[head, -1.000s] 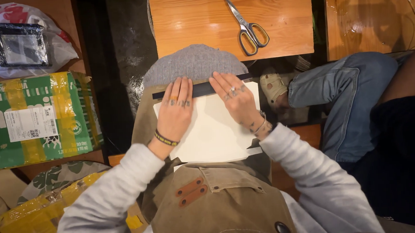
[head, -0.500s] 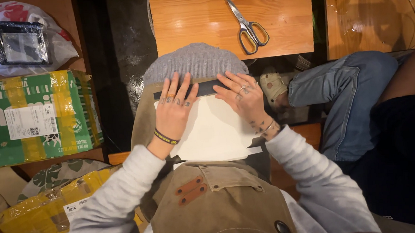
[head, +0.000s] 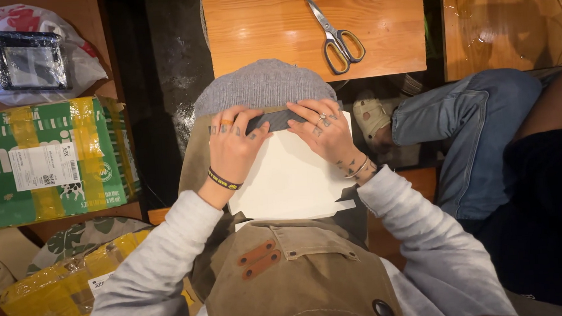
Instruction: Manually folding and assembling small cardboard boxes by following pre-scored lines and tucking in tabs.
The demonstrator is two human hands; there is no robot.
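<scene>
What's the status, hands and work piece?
Left hand and right hand flat on white sheet, fingertips at dark strip. Grey fabric beneath. Scissors apart on table.

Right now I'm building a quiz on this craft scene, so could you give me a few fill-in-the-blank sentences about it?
1. Both hands, left hand and right hand, press on a white ____.
2. The scissors lie on the ____ board.
3. The fabric beyond the fingers is ____.

Missing words: sheet; wooden; grey
</scene>
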